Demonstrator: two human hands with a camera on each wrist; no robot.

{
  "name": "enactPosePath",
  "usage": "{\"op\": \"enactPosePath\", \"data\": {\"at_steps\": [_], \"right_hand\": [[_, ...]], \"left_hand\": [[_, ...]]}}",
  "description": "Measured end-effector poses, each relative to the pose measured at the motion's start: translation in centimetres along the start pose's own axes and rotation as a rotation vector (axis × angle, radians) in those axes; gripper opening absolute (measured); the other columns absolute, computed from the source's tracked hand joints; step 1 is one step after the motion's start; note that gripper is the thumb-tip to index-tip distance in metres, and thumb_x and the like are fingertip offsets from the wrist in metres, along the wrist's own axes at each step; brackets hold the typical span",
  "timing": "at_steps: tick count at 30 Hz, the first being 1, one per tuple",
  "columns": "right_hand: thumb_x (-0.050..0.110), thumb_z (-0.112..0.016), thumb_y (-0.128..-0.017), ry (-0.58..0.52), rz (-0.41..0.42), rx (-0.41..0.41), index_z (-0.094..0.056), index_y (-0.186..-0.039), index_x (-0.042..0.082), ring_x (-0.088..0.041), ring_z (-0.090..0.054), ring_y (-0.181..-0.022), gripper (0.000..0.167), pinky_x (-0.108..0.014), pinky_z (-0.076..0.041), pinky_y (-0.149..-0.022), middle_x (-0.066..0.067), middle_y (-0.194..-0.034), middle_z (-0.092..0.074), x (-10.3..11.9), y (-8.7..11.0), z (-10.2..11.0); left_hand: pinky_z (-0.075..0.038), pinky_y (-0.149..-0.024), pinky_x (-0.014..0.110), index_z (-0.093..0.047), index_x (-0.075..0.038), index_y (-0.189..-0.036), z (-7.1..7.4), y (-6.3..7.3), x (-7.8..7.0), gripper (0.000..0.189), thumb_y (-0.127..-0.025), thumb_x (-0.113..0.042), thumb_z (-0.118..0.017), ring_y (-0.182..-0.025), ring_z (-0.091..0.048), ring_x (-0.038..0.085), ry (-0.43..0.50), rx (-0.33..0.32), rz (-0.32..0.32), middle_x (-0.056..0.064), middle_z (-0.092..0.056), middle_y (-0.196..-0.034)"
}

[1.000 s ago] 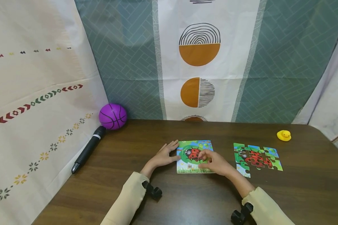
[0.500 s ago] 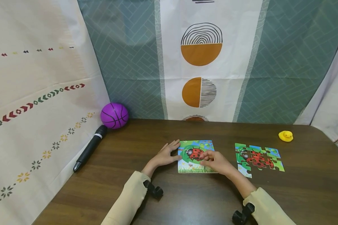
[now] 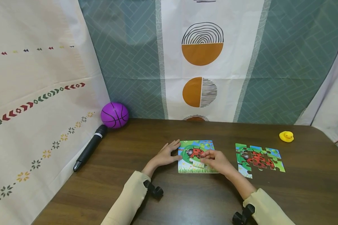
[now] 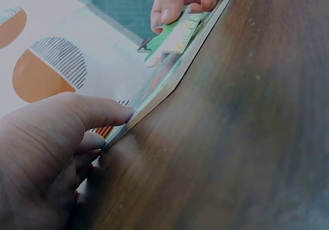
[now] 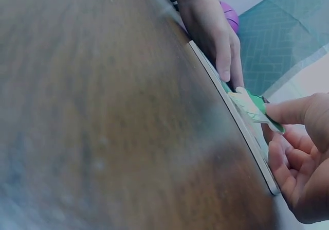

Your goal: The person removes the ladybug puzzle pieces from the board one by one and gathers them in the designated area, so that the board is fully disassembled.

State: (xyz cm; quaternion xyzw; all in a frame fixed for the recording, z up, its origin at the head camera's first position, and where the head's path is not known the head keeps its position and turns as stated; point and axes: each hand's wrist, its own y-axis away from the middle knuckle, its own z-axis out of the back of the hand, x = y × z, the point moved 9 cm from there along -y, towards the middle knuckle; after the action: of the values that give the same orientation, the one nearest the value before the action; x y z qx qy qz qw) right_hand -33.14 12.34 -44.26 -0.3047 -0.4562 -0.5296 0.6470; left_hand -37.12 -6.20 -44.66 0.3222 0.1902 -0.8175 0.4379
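A square ladybug puzzle board lies flat on the brown table. My left hand rests at its left side with fingers extended, and the thumb touches the board's edge in the left wrist view. Over the board's lower middle, my right hand pinches a green and white puzzle piece between thumb and fingers. In the left wrist view the piece is tilted, close above the board. The right fingers cover the board's right part in the head view.
Right of the board lies a group of ladybug puzzle pieces, partly fitted together. A yellow rubber duck sits at the back right. At the left stand a purple ball and a black microphone. Patterned cloths hang behind the table.
The puzzle piece in my right hand has tilted up, its pale face now showing apart from the board's picture. My left hand stays at the board's left side.
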Motion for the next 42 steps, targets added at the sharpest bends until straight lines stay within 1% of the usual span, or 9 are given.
{"op": "enactPosePath", "data": {"at_steps": [6, 11, 14, 18, 21, 25, 29, 35, 42], "right_hand": [[0.019, -0.067, -0.091, 0.002, -0.001, 0.022, -0.063, -0.110, -0.001, -0.014, -0.053, -0.075, 0.028, -0.026, -0.044, -0.061, -0.008, -0.094, -0.069, 0.1, 0.2, 0.2], [0.022, -0.068, -0.091, 0.012, -0.014, 0.012, -0.064, -0.111, -0.001, -0.015, -0.053, -0.076, 0.030, -0.027, -0.044, -0.061, -0.008, -0.095, -0.069, 0.1, 0.4, 0.8], [0.024, -0.068, -0.091, 0.036, -0.014, -0.001, -0.064, -0.111, 0.000, -0.017, -0.056, -0.081, 0.031, -0.029, -0.045, -0.064, -0.009, -0.097, -0.068, 0.3, 0.6, 1.6], [0.027, -0.066, -0.093, 0.072, -0.002, -0.031, -0.063, -0.115, 0.003, -0.019, -0.058, -0.088, 0.033, -0.031, -0.044, -0.070, -0.010, -0.099, -0.068, 0.5, 0.8, 3.1], [0.027, -0.064, -0.094, 0.070, 0.007, -0.043, -0.058, -0.124, 0.004, -0.020, -0.055, -0.084, 0.038, -0.031, -0.041, -0.067, -0.011, -0.100, -0.068, 0.4, 1.1, 4.3], [0.028, -0.062, -0.096, 0.066, 0.006, -0.048, -0.051, -0.132, 0.004, -0.017, -0.048, -0.072, 0.044, -0.031, -0.040, -0.060, -0.010, -0.099, -0.067, -0.2, 1.9, 5.8], [0.031, -0.062, -0.096, 0.085, 0.001, -0.065, -0.053, -0.129, 0.004, -0.014, -0.044, -0.066, 0.044, -0.031, -0.039, -0.057, -0.008, -0.095, -0.063, -0.9, 2.9, 7.6], [0.033, -0.061, -0.096, 0.098, -0.004, -0.089, -0.052, -0.130, 0.001, -0.013, -0.043, -0.063, 0.047, -0.030, -0.039, -0.058, 0.000, -0.089, -0.060, -2.4, 4.5, 10.5], [0.033, -0.060, -0.097, 0.112, -0.028, -0.103, -0.053, -0.128, -0.001, -0.010, -0.045, -0.066, 0.046, -0.026, -0.042, -0.060, 0.007, -0.084, -0.055, -4.7, 6.6, 13.6]], "left_hand": [[-0.002, -0.124, 0.055, -0.029, 0.000, -0.152, -0.1, -0.1, -0.2, 0.069, -0.096, -0.025, -0.061, -0.154, -0.011, 0.031, -0.004, 0.002, -0.007, 0.013, -0.020, -0.163], [-0.002, -0.124, 0.054, -0.030, -0.001, -0.152, -0.3, -0.2, -0.3, 0.068, -0.096, -0.025, -0.060, -0.154, -0.011, 0.031, -0.013, 0.008, -0.008, 0.013, -0.020, -0.163], [-0.002, -0.124, 0.054, -0.030, 0.000, -0.152, -0.3, -0.3, -0.4, 0.069, -0.095, -0.024, -0.061, -0.153, -0.011, 0.031, -0.015, 0.009, -0.010, 0.013, -0.021, -0.163], [-0.003, -0.124, 0.055, -0.030, 0.000, -0.151, -0.1, -0.5, -0.6, 0.069, -0.095, -0.024, -0.061, -0.153, -0.012, 0.032, -0.017, 0.004, -0.012, 0.014, -0.021, -0.163], [-0.003, -0.124, 0.055, -0.031, 0.001, -0.151, 0.0, -0.5, -0.7, 0.069, -0.095, -0.024, -0.061, -0.153, -0.013, 0.032, -0.017, 0.004, -0.015, 0.014, -0.022, -0.163], [-0.003, -0.124, 0.055, -0.031, 0.001, -0.151, 0.0, -0.3, -0.7, 0.069, -0.095, -0.024, -0.061, -0.153, -0.012, 0.032, -0.016, 0.010, -0.019, 0.015, -0.021, -0.163], [-0.003, -0.124, 0.054, -0.031, 0.001, -0.151, 0.1, -0.1, -0.5, 0.069, -0.095, -0.025, -0.061, -0.153, -0.012, 0.031, -0.019, 0.006, -0.011, 0.014, -0.021, -0.163], [-0.002, -0.124, 0.055, -0.030, 0.001, -0.151, 0.2, 0.2, -0.2, 0.068, -0.095, -0.024, -0.060, -0.153, -0.013, 0.033, -0.013, 0.009, -0.007, 0.015, -0.020, -0.163], [-0.002, -0.125, 0.052, -0.031, -0.002, -0.152, 0.0, -0.1, -0.2, 0.069, -0.095, -0.026, -0.061, -0.154, -0.012, 0.030, -0.017, 0.008, 0.009, 0.012, -0.021, -0.163]]}}
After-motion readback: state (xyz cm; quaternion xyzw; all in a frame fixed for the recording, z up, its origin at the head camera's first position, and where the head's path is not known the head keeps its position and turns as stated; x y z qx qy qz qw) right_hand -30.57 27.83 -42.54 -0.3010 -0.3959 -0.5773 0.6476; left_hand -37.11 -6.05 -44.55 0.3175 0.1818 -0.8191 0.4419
